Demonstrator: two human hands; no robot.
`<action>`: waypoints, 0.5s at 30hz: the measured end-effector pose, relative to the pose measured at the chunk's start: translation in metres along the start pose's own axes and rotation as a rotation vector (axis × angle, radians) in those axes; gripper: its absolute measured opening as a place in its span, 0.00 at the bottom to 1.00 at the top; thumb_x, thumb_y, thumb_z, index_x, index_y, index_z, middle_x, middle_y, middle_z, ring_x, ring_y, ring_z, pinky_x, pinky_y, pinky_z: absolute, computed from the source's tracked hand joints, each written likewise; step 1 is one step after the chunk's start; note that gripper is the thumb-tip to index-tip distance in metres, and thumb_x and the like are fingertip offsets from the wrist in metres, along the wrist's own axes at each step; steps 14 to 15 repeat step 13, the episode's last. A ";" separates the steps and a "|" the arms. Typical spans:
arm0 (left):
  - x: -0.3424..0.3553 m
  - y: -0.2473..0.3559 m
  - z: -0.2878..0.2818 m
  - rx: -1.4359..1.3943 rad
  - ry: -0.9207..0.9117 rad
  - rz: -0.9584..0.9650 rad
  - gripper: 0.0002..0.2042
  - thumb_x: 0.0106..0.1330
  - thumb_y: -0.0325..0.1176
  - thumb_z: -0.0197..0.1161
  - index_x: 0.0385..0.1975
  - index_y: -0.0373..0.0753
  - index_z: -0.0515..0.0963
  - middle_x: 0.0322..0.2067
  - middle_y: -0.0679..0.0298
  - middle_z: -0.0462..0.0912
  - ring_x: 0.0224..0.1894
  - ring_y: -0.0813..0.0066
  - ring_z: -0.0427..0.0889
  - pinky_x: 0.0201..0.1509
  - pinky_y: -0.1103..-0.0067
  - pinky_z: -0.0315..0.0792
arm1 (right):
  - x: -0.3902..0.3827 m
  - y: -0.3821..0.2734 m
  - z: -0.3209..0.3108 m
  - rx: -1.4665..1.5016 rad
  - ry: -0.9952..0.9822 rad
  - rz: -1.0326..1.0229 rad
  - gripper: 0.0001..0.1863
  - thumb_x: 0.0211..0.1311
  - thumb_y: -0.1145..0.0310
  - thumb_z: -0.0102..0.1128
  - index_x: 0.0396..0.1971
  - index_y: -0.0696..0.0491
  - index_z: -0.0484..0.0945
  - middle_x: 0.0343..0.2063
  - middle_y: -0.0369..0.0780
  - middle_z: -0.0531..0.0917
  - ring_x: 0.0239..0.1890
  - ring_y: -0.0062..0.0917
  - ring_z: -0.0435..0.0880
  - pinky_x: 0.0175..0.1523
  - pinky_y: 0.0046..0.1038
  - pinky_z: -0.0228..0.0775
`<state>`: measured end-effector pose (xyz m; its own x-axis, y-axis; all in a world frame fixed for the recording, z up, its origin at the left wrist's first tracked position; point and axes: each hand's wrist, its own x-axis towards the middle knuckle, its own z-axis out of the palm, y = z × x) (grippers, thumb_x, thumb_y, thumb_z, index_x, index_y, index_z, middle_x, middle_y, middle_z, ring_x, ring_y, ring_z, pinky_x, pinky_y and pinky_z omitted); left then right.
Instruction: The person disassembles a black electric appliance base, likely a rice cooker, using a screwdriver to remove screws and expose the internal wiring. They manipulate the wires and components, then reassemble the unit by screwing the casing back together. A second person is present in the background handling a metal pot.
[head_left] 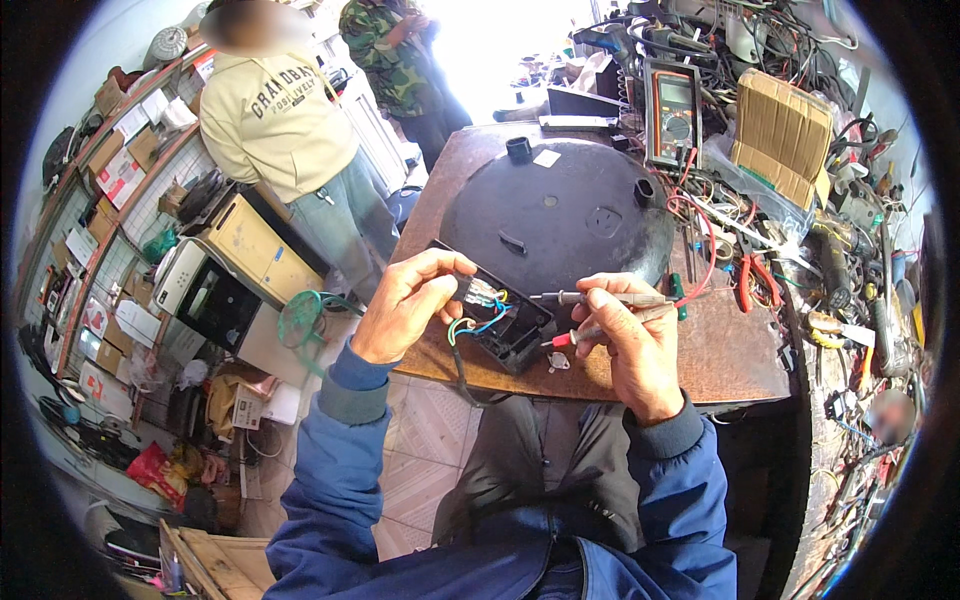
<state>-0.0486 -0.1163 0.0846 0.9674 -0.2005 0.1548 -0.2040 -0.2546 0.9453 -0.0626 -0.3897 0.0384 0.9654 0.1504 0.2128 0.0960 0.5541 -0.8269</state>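
My right hand (630,345) is closed around two multimeter probes. The dark probe (565,297) points left over an open black plastic housing (515,330), and the red-tipped probe (562,341) sits just below it. Inside the housing run blue and yellow-green wires (492,322) with pale connectors (482,292). My left hand (415,305) pinches the housing's upper left end, beside the connectors; its exact fingertip contact is partly hidden. A dark cable (458,365) hangs from the housing's near side. Whether either probe tip touches metal, I cannot tell.
A large round black cover (560,215) lies on the brown table (720,360). A multimeter (673,115) stands at the back right, its red lead (712,250) looping forward. Red-handled pliers (757,280) and a small metal disc (560,362) lie nearby. A person (290,130) stands left.
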 end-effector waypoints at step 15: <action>-0.014 -0.019 -0.012 -0.087 -0.063 0.086 0.16 0.73 0.32 0.61 0.56 0.33 0.77 0.46 0.61 0.84 0.45 0.78 0.84 0.53 0.80 0.77 | 0.003 0.016 0.019 0.013 0.071 -0.057 0.13 0.70 0.72 0.65 0.51 0.60 0.79 0.38 0.45 0.86 0.34 0.28 0.87 0.39 0.28 0.82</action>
